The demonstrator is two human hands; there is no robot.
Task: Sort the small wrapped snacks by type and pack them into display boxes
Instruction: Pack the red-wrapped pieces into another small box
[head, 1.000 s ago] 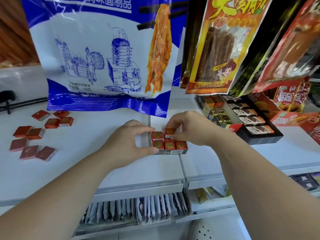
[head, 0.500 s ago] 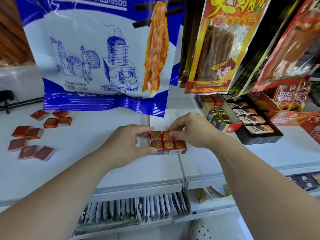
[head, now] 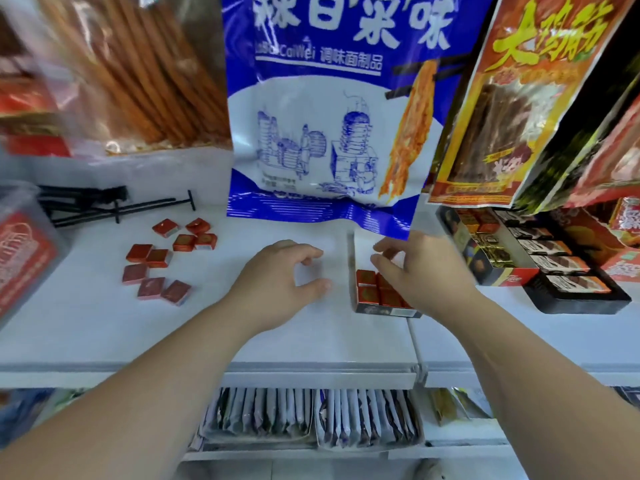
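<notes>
Your right hand (head: 419, 271) is pinching a snack (head: 389, 253) into the display box (head: 384, 310) | left hand (head: 277, 285) hovering loose, empty, free to fetch.

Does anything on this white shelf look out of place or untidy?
Yes: the loose red snacks lie scattered at mixed angles on the white shelf, left of the small box, where the others sit in tidy rows. Nothing looks spilled or damaged.
</notes>
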